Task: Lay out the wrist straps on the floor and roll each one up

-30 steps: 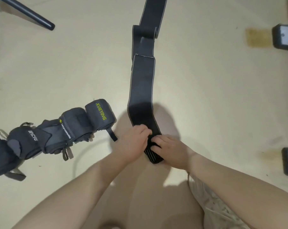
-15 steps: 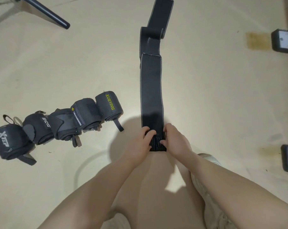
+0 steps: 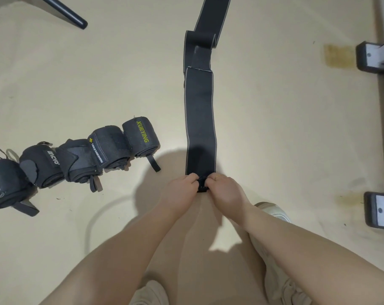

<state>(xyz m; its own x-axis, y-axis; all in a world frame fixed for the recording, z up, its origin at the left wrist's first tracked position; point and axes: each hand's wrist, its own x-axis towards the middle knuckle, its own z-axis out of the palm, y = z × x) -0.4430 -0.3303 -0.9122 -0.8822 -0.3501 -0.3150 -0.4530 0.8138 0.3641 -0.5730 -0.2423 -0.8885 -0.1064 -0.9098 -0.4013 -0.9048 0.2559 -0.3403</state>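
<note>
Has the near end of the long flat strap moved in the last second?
Yes: the strap end swung left, into line with the stitched seam farther up; before, it angled right.

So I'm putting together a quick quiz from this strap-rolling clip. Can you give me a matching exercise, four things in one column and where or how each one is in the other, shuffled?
Things
1. long black strap
2. XUEYING roll
3. XTEP roll
4. black pole tip

Places or states
A. at the far left edge of the view
B. upper left, on the floor
C. laid out flat, its near end gripped by the left hand and the right hand
D. right-hand end of the row of rolled straps

Pairs: 1-C, 2-D, 3-A, 4-B
</note>
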